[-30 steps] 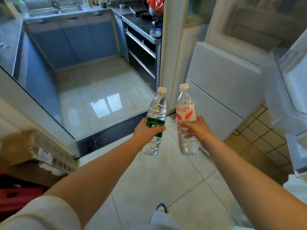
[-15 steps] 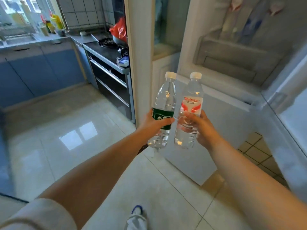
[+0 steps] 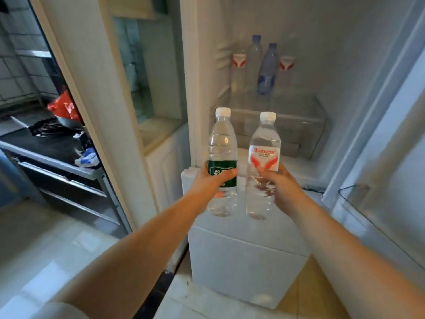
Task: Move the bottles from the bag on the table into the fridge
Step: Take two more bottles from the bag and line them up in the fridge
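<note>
My left hand (image 3: 210, 181) grips a clear water bottle with a green label (image 3: 222, 148), held upright. Beside it, my right hand (image 3: 279, 187) holds a clear bottle with a red and white label (image 3: 264, 143), also upright. Both bottles are in front of the open fridge (image 3: 322, 54). On a fridge shelf (image 3: 287, 104) further in stand several bottles (image 3: 266, 67), one with a blue label. The bag and the table are out of view.
The fridge door (image 3: 395, 171) hangs open on the right. Below the open compartment is a closed white lower drawer front (image 3: 243, 268). A door frame (image 3: 96, 88) stands on the left, with a stove counter (image 3: 46, 143) and a red bag (image 3: 63, 107) behind it.
The view has swung right and up from the kitchen floor to the open fridge. Both hands have carried their bottles closer to the fridge opening; the bottles inside have come into sight.
</note>
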